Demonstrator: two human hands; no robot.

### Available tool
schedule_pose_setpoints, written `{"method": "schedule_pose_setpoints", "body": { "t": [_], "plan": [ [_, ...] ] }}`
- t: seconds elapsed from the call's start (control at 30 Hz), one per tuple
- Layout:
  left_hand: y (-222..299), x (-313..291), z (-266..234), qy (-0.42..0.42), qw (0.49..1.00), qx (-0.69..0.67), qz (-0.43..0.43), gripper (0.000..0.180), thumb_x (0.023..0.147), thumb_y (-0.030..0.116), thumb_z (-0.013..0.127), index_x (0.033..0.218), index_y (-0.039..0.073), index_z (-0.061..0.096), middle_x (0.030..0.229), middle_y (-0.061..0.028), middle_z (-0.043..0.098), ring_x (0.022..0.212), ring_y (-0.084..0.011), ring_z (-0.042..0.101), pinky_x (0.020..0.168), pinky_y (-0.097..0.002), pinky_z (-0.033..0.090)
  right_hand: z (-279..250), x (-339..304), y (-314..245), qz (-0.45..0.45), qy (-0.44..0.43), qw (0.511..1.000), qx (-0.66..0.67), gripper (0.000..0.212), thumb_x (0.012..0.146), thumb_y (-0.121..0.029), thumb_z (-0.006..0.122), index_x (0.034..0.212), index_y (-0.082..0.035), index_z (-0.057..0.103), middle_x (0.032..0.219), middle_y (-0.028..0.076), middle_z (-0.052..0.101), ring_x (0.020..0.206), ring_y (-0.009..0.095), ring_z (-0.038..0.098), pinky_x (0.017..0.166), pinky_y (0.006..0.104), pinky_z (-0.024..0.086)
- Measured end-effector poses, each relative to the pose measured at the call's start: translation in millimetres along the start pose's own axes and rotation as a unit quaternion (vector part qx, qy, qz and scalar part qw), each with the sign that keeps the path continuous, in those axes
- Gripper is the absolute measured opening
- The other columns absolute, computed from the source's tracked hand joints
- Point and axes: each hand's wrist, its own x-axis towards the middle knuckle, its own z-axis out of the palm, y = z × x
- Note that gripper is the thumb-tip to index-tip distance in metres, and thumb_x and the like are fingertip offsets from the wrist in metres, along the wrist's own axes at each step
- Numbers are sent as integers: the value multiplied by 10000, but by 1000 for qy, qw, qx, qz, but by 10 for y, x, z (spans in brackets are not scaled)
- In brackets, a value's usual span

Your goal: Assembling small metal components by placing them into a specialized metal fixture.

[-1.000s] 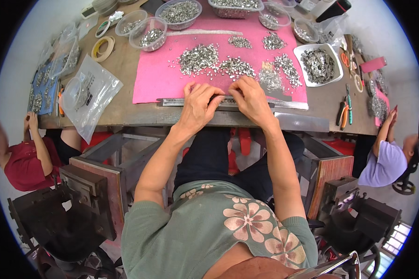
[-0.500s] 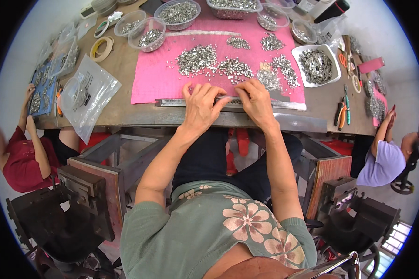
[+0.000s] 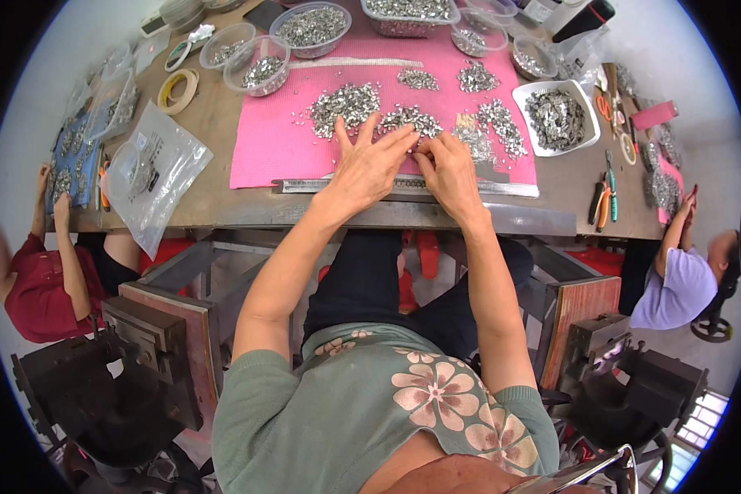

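My left hand (image 3: 364,165) reaches over the pink mat (image 3: 259,136) with its fingers spread. The fingertips are at the near side of two piles of small silvery metal pieces, a larger pile (image 3: 342,107) and a smaller pile (image 3: 410,121). Close beside it, my right hand (image 3: 451,177) is closed, thumb and fingers pinched together; whatever is between them is too small to make out. Beneath both wrists, a long metal strip with a channel (image 3: 300,186) lies along the mat's near edge, partly covered by the hands.
A white square dish (image 3: 520,95) of metal pieces stands at the right, plastic tubs (image 3: 311,49) at the back. Pliers (image 3: 609,198) lie right; tape rolls (image 3: 166,100) and a clear plastic bag (image 3: 173,148) lie left. One person (image 3: 45,280) works at each side.
My left hand has moved forward from the metal strip toward the piles, and its fingers have spread. My right hand stays pinched in nearly the same place.
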Motion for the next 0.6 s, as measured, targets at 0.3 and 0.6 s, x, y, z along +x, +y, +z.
{"method": "schedule_pose_setpoints", "body": {
  "t": [0.3, 0.6],
  "plan": [
    [-64, -141, -246, -71, 995, -61, -31, 239, 954, 180, 656, 1180, 169, 730, 1225, 13, 703, 1323, -310, 480, 1118, -677, 150, -139, -103, 51, 34, -63, 997, 36, 75, 845, -93, 732, 888, -48, 689, 868, 95, 612, 889, 295, 604, 805, 424, 436],
    [-40, 25, -88, 27, 996, -48, -70, 85, 877, 216, 742, 914, 140, 744, 842, 1, 657, 919, -207, 567, 1008, -485, 294, -139, -116, -10, 49, -57, 995, 60, 53, 854, -65, 710, 885, -32, 681, 878, 106, 618, 886, 303, 608, 811, 416, 442]
  ]
}}
